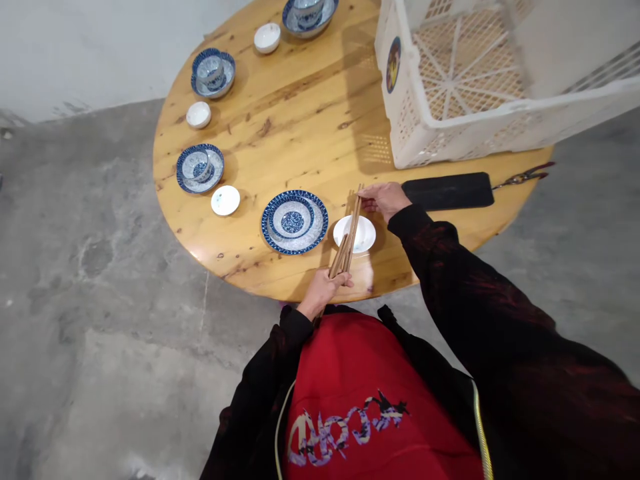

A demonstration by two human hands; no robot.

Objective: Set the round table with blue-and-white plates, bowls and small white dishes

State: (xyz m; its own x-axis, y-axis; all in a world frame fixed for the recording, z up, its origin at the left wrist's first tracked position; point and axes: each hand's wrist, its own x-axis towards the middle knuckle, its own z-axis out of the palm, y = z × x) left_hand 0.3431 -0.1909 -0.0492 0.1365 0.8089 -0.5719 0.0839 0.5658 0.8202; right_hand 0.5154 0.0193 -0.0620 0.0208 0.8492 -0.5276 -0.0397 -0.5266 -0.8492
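My left hand [324, 289] is closed around the lower ends of several brown wooden chopsticks [340, 259] near the table's front edge. At the upper ends of some of them, the fingers of my right hand [383, 199] are pinched together. The chopsticks slant over a small white bowl [368, 235], hiding part of it. Just left of that bowl lies a blue-and-white plate [320, 230] with a smaller patterned dish [293, 220] on it. A black rectangular tray [447, 192] is right beside my right hand.
Blue-patterned plates with bowls [213, 183] and small white bowls [225, 200] line the left rim of the round wooden table [280, 150]. A large white plastic crate [415, 137] stands at the back right. Metal utensils [523, 177] lie by the tray.
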